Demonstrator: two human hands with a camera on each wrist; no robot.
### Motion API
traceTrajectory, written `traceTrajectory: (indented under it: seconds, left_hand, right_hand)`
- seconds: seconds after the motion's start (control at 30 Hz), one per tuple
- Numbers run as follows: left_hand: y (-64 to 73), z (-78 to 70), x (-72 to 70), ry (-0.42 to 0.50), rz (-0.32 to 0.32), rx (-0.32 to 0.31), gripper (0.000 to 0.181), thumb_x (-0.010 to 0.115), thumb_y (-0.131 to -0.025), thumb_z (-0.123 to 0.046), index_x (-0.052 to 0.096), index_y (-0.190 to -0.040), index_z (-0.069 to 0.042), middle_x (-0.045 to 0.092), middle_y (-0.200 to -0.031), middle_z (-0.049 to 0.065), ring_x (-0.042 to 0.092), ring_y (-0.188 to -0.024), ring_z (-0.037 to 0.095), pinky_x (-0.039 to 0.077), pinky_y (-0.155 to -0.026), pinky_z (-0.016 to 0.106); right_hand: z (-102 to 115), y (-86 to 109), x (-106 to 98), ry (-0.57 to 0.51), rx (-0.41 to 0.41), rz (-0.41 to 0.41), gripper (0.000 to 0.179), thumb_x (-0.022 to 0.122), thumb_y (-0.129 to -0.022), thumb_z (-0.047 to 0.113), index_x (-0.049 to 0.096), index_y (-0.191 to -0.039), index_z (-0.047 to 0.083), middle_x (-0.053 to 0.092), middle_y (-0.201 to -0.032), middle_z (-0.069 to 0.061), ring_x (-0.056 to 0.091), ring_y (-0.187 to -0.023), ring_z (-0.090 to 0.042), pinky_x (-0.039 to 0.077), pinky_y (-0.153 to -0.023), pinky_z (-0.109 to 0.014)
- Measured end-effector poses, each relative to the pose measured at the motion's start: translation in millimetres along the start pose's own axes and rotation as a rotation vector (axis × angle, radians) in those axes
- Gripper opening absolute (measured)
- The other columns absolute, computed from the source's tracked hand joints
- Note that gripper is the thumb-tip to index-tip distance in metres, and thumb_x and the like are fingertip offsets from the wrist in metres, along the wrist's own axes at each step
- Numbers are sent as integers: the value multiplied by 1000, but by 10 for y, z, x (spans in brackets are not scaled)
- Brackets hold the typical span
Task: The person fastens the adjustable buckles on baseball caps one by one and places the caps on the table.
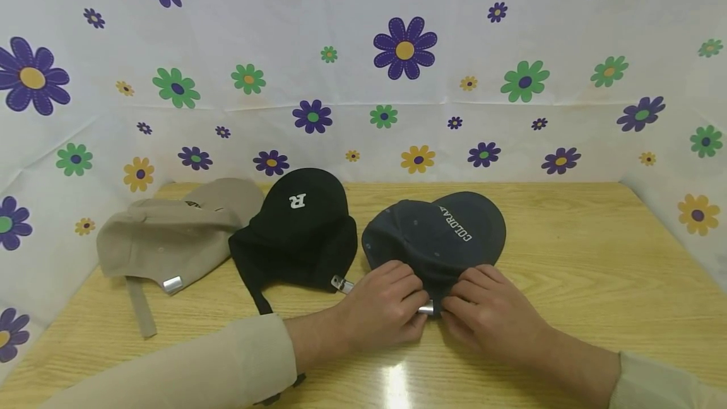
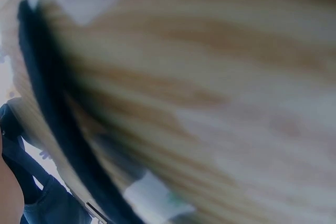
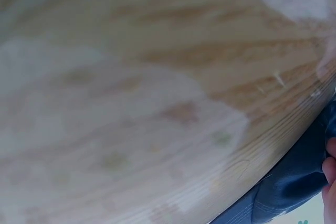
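Observation:
A navy baseball cap [image 1: 414, 232] with white "COLORADO"-style lettering, partly hidden by a fold, lies on the table with its brim to the back right. Both hands are at its rear edge, nearest the wearer. My left hand [image 1: 383, 305] pinches the back strap beside a silver buckle [image 1: 426, 307]. Just to the right, my right hand [image 1: 488, 308] holds the cap's rear edge with curled fingers. In the right wrist view, fingertips [image 3: 329, 169] press into the navy fabric [image 3: 289, 187]. The left wrist view catches a dark strap [image 2: 68, 129] across blurred wood.
Left of the navy cap sits a black cap [image 1: 301, 232] with a white "R", its strap and metal buckle [image 1: 342, 284] hanging loose. A beige cap [image 1: 170, 238] with a loose strap [image 1: 139, 308] lies farther left. Behind the wooden table [image 1: 596, 257] hangs a flowered cloth [image 1: 352, 24].

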State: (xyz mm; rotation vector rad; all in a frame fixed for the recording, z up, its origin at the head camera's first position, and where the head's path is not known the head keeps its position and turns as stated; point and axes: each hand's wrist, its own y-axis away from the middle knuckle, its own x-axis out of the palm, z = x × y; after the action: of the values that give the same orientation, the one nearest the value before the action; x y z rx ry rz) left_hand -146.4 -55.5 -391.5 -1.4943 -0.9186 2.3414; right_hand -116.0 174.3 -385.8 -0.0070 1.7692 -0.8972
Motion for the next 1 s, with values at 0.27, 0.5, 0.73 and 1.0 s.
traceTrajectory:
  seconds: [0.27,0.5,0.73,1.0]
  left_hand:
    - [5,-4,2,6,-7,-4,12,71,-78,-23,73,-84,-14,65,-82,-3,59,-80,15,51,-83,29]
    - [8,-3,1,1,-11,-4,12,70,-77,-23,73,-83,-13,65,-82,-3,59,-80,15,51,-83,29]
    - [6,-1,1,-7,-14,-2,12,70,-77,-23,73,-83,-13,65,-82,-3,59,-80,15,51,-82,29]
    - [6,-3,3,-14,-10,-1,12,69,-76,-23,73,-82,-13,65,-81,-3,59,-80,15,50,-83,29]
  right_hand:
    - [-1,1,0,-23,-9,-22,40,42,-101,30,75,-84,14,67,-82,3,57,-81,-15,50,-78,-34]
    - [3,-8,8,-5,-12,-18,46,37,-103,32,74,-83,14,66,-81,4,57,-81,-15,49,-79,-33]
    - [5,-10,6,24,-12,-10,47,34,-103,32,72,-81,14,64,-78,4,55,-79,-15,48,-78,-33]
    - [9,-9,1,43,-9,-7,43,36,-100,30,69,-77,15,61,-76,4,54,-78,-16,46,-79,-34]
